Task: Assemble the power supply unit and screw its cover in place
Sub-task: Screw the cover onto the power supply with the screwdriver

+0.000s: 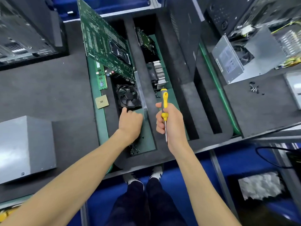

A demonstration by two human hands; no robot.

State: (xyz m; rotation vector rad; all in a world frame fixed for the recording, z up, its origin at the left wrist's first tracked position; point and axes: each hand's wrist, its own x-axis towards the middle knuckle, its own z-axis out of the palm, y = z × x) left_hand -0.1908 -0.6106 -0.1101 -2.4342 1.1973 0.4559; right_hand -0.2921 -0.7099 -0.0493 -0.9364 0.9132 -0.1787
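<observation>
Grey foam bench (48,88), silver power supply (231,62) — open-sided, fan showing

No text is legible; the label on the power supply unit (228,62) is too blurred.

The dark grey foam tray (172,88) with long slots looks matt and faintly rough, and beneath it lies a smooth green mat (218,88). The yellow-and-grey plastic-handled screwdriver (164,103) has a slight sheen and a bright polished metal shaft. The grey sheet-metal power supply box (241,59) at the right looks dull and brushed (its paper label is pale), while the big green circuit board (104,39) is glossy.
</observation>
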